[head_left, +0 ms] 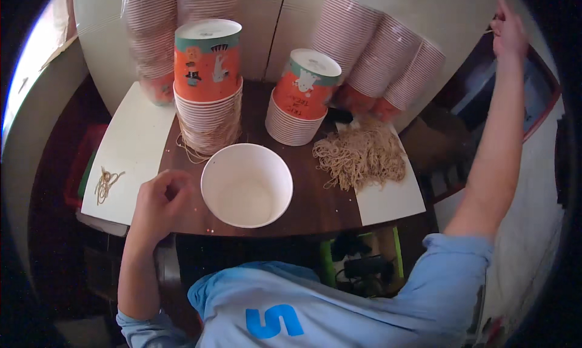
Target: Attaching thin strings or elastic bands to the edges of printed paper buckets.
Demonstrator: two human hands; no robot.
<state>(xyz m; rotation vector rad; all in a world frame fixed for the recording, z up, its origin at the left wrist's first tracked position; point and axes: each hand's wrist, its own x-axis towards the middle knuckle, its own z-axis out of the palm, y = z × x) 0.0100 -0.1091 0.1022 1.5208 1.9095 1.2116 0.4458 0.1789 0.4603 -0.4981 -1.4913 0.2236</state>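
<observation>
Standing high at the far right on a nearly straight arm [492,148], the right hand [510,33] points a finger upward; I cannot tell whether it pinches a thin strand. The left hand [162,201] bends inward, thumb and fingers curled into a loop just beside the white tub [247,187]; its fingertips blur, so whether it grasps anything is unclear too. Mouth up, the round tub sits near the brown table's [327,210] front edge, plain inside, outer wall hidden
</observation>
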